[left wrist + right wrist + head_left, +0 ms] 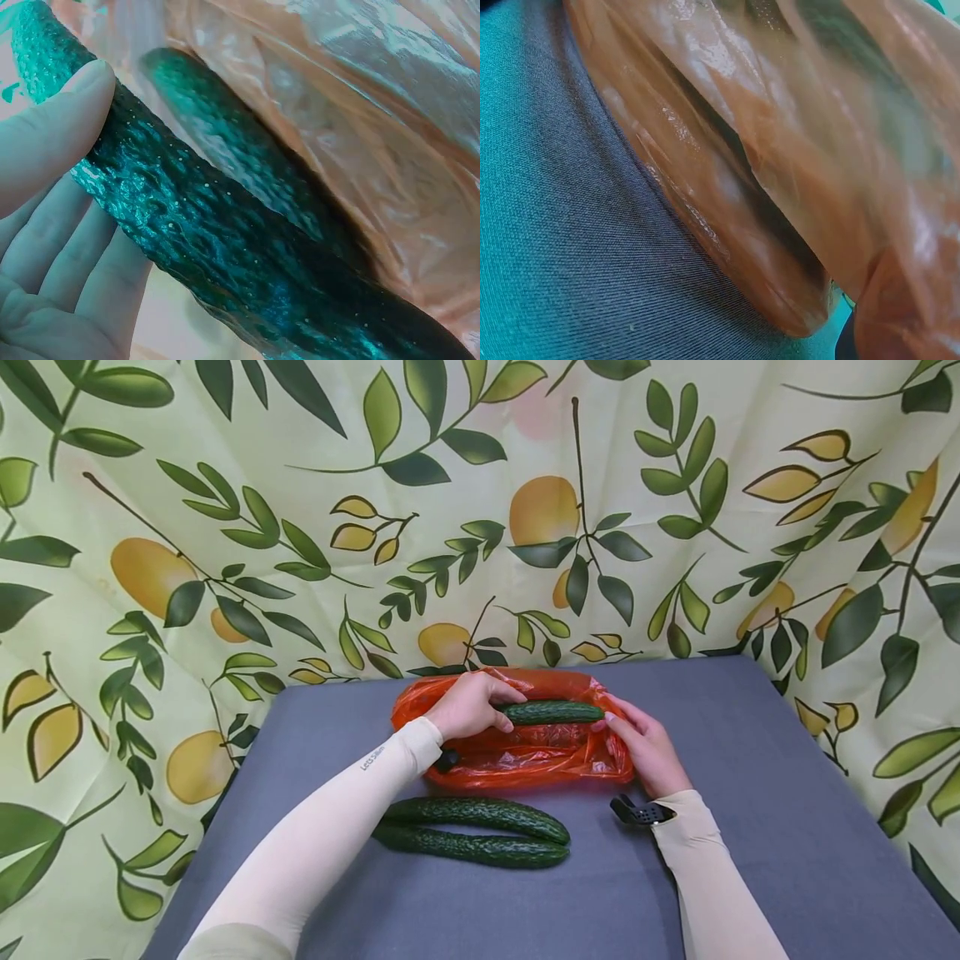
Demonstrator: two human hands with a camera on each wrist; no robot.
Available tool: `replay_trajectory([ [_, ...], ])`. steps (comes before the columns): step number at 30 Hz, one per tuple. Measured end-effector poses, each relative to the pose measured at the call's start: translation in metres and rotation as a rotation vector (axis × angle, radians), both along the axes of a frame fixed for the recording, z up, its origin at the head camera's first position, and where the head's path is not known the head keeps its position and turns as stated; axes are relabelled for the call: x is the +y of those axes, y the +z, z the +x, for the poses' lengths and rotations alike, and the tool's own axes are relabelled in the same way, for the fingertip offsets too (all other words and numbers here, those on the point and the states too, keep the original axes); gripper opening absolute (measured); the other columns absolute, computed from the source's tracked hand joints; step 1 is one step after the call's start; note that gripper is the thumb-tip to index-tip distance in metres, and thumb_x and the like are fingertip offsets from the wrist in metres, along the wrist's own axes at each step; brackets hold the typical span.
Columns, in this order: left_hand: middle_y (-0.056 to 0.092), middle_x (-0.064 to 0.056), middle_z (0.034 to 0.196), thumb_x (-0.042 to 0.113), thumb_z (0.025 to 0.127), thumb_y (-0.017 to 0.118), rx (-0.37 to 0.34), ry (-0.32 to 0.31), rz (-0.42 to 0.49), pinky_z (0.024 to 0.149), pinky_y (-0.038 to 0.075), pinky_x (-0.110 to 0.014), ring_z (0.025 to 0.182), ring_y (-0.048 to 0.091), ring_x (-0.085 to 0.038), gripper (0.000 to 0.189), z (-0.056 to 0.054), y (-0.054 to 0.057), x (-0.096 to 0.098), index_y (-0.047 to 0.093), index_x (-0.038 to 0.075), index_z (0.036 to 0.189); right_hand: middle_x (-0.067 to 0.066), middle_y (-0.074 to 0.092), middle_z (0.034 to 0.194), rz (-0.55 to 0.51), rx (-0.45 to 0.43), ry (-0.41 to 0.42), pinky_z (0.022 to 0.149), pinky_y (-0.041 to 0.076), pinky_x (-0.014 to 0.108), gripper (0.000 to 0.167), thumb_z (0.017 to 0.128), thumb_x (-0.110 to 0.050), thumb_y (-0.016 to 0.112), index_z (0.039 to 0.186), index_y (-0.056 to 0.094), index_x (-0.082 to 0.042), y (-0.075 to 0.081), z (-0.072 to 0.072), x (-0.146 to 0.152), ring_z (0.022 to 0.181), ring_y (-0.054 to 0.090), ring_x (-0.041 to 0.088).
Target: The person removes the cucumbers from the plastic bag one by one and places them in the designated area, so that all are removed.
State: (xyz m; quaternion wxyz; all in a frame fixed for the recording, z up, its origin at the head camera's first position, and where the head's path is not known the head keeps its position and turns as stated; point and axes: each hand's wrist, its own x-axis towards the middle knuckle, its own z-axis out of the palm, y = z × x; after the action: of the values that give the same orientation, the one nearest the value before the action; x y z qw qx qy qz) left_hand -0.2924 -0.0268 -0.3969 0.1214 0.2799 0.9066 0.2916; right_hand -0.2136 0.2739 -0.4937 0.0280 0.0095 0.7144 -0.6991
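While left hand (474,705) grips cucumber (558,712), right hand (649,750) pinches red plastic bag (536,773) at its rim

Held lengthwise at the open mouth, it points toward the right edge. Two further cucumbers (480,848) lie nearside; grey tabletop (757,760) extends past both bag ends.

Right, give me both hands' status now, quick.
Left hand: closed, thumb and fingers gripping a cucumber.
Right hand: closed, pinching the right edge of the red plastic bag.

A tabletop corner enclosed by a pale green fabric hanging printed with leaves and orange fruit (480,535), around a table covered in plain grey-blue cloth (765,777); whether home or studio cannot be told.
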Motion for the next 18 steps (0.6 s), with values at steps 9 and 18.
replay_trajectory([
  [9,0.080,0.011,0.128,0.013,0.087,0.091,-0.040,-0.003,0.074,0.107,0.058,-0.037,0.130,0.067,-0.011,0.047,0.012,0.015,0.013,0.080,0.025,0.131,-0.013,0.074,0.099,0.021,0.048,-0.008,0.074,0.054,0.020,0.048,0.112,-0.039,0.058,0.149,0.061,-0.009,-0.002,-0.003,-0.001,0.085,0.061,0.010],
  [18,0.081,0.014,0.122,0.018,0.087,0.092,-0.011,-0.081,0.104,0.100,0.058,-0.030,0.115,0.071,-0.005,0.045,0.032,0.038,0.036,0.081,0.028,0.130,-0.010,0.064,0.092,0.045,0.037,-0.038,0.075,0.050,0.023,0.037,0.112,-0.040,0.059,0.126,0.073,-0.009,-0.003,0.000,-0.001,0.085,0.057,0.010],
])
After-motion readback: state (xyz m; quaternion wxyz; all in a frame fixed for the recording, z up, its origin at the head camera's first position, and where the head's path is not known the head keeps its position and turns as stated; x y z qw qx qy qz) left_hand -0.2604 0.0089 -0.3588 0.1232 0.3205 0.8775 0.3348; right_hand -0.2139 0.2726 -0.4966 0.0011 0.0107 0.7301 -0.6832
